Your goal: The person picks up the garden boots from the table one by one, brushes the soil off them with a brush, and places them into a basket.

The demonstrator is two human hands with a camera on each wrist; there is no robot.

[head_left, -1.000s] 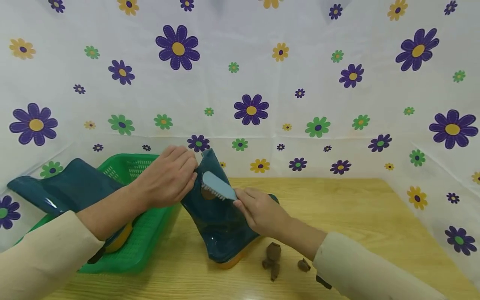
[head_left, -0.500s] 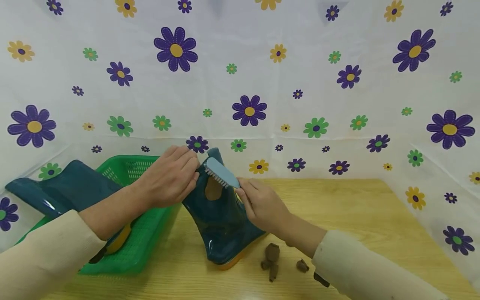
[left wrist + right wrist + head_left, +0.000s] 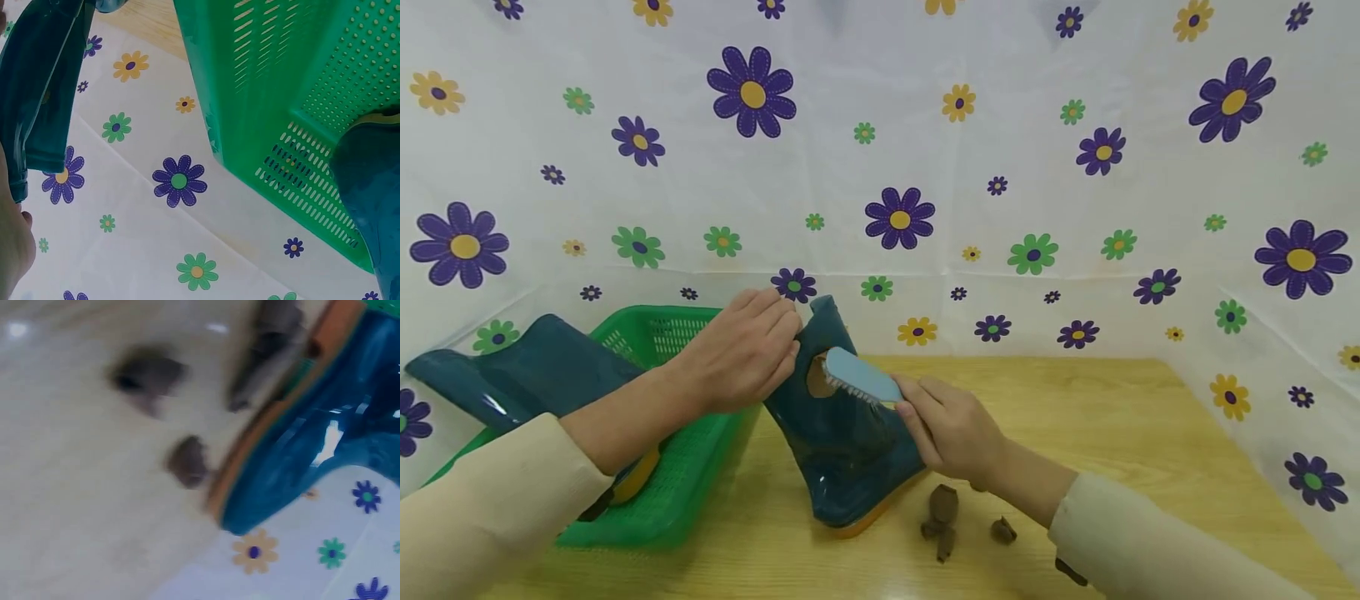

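A dark teal rubber boot (image 3: pixel 850 450) with an orange sole leans on the table, toe to the right. My left hand (image 3: pixel 741 350) grips the upper edge of its shaft. In my right hand (image 3: pixel 955 429) I hold a light blue scrub brush (image 3: pixel 857 377) by its handle. Its bristles face down-left, close to a brown oval area on the shaft; whether that is dirt or an opening I cannot tell. The left wrist view shows the boot's shaft (image 3: pixel 47 106) beside part of the left hand. The right wrist view is blurred and shows the boot's toe, not the brush.
A green plastic basket (image 3: pixel 700 492) stands at the left. Another teal boot (image 3: pixel 568 367) lies in it, its shaft reaching over the rim. Several brown lumps (image 3: pixel 943 506) lie on the wooden table (image 3: pixel 1075 408) right of the boot. A flowered sheet (image 3: pixel 985 308) hangs behind.
The brush moved up the shaft half a second ago and is now lower and further right. My left hand keeps its grip on the boot, almost unmoved.
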